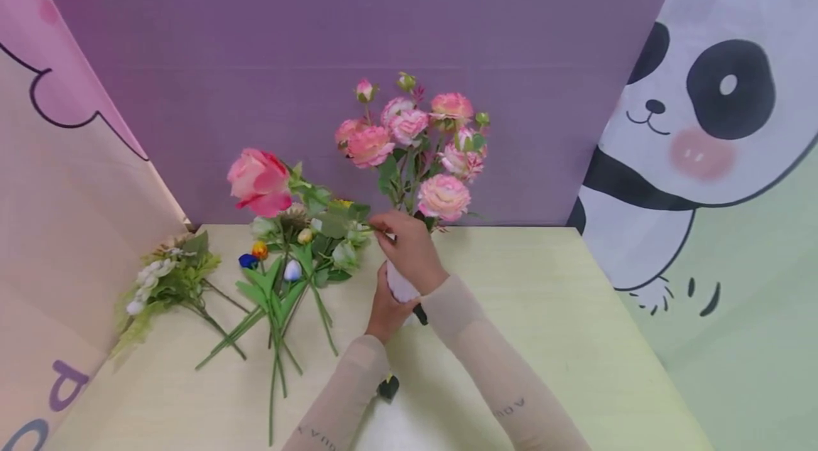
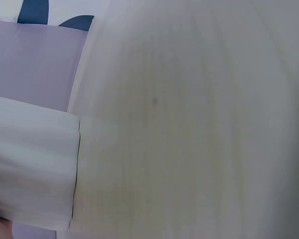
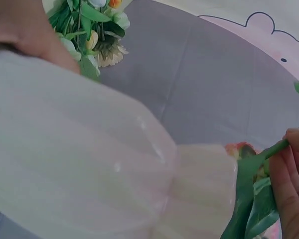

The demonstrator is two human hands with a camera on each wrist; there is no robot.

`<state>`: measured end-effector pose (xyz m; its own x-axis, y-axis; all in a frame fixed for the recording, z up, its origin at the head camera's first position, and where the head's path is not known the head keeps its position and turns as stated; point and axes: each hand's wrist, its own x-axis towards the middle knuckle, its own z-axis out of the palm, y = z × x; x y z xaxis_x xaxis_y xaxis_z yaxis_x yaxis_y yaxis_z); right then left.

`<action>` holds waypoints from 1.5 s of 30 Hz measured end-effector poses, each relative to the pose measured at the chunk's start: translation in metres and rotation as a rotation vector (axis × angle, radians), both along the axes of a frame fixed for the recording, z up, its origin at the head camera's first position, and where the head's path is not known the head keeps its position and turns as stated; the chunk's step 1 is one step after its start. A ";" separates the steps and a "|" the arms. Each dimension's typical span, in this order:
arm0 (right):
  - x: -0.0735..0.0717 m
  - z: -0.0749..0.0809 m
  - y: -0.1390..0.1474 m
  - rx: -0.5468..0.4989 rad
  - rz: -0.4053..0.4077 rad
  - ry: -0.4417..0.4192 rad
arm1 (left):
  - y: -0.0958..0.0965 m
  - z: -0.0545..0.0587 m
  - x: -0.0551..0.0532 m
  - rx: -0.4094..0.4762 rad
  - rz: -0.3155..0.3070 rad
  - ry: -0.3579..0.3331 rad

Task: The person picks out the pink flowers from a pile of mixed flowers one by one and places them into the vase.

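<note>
My left hand grips a white vase low on its body, and the vase tilts over the table. In the right wrist view the vase shows a narrower, ruffled neck. Pink ranunculus-like flowers rise behind the right hand, above the vase mouth. My right hand pinches a green stem between thumb and fingers, close to the mouth. A large pink rose reaches out leftward from those fingertips, its leaves over other flowers. Only a sliver of the left hand shows in the left wrist view.
Several tulips with green stems lie on the table left of the hands, with white-green blooms. A white flower bunch lies farther left. A dark leaf sits by the left sleeve. A purple backdrop stands behind.
</note>
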<state>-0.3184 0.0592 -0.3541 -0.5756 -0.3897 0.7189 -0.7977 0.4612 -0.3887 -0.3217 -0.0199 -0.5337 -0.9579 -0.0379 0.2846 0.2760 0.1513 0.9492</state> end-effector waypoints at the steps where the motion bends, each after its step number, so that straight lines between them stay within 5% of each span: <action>1: 0.000 0.000 0.002 -0.005 -0.003 0.002 | 0.000 -0.002 -0.001 -0.006 0.007 -0.011; 6: -0.001 -0.004 0.012 -0.026 -0.039 -0.029 | 0.001 -0.002 -0.001 0.012 -0.001 -0.071; 8: -0.002 -0.007 0.017 -0.024 -0.069 -0.047 | 0.002 0.008 0.006 0.018 -0.016 -0.089; 13: -0.003 -0.014 0.027 -0.028 -0.131 -0.057 | 0.003 0.013 0.008 0.055 -0.036 -0.106; 15: -0.002 -0.014 0.030 -0.027 -0.146 -0.046 | 0.003 0.012 0.008 0.073 -0.043 -0.104; 22: 0.001 -0.015 0.036 0.090 -0.152 -0.020 | 0.004 0.032 0.022 0.064 -0.070 -0.067; 25: 0.000 -0.013 0.038 0.130 -0.133 -0.055 | 0.005 0.031 0.020 0.052 -0.068 -0.062; 30: 0.002 -0.006 0.041 0.202 -0.154 -0.152 | 0.010 0.011 0.009 0.056 -0.056 -0.090; 34: 0.005 -0.004 0.040 0.250 -0.211 -0.147 | 0.012 -0.001 0.003 0.055 -0.026 -0.072; 39: 0.012 -0.013 0.040 0.120 -0.263 0.004 | 0.013 -0.006 -0.001 0.041 -0.036 -0.022; 45: 0.027 -0.044 0.057 -0.166 -0.179 0.170 | 0.010 -0.009 0.001 0.001 -0.006 -0.093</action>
<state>-0.2910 0.1165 -0.3980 -0.4901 -0.1621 0.8565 -0.7697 0.5416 -0.3379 -0.3209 -0.0099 -0.5427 -0.9804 -0.0324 0.1944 0.1876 0.1488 0.9709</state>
